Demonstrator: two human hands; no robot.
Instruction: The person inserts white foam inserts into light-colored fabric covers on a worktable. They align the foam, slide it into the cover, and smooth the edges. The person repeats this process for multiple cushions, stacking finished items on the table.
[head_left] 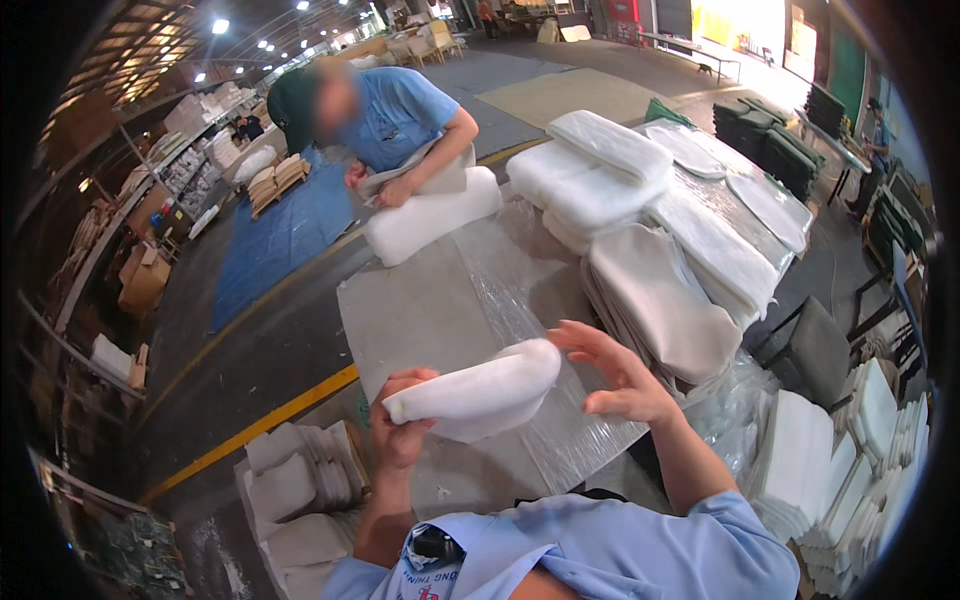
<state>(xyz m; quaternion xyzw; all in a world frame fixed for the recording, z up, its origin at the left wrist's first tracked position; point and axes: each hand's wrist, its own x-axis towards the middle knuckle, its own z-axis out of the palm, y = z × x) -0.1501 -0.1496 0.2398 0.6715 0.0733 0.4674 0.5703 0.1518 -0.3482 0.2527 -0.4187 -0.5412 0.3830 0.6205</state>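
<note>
A white padded cushion is held up above the worktable, tilted with its right end higher. My left hand grips its left end, thumb and fingers closed on the edge. Beside the cushion's right end, my right hand is open with its fingers apart; whether a fingertip touches the cushion I cannot tell. Right of the hands lies a pile of beige cushion covers. Beyond it are stacked thick white padding pieces.
Across the table a co-worker in a blue shirt bends over a white pad with a beige cover. Stacked beige pieces stand at lower left, white pads at lower right. A dark chair is by the table's right side.
</note>
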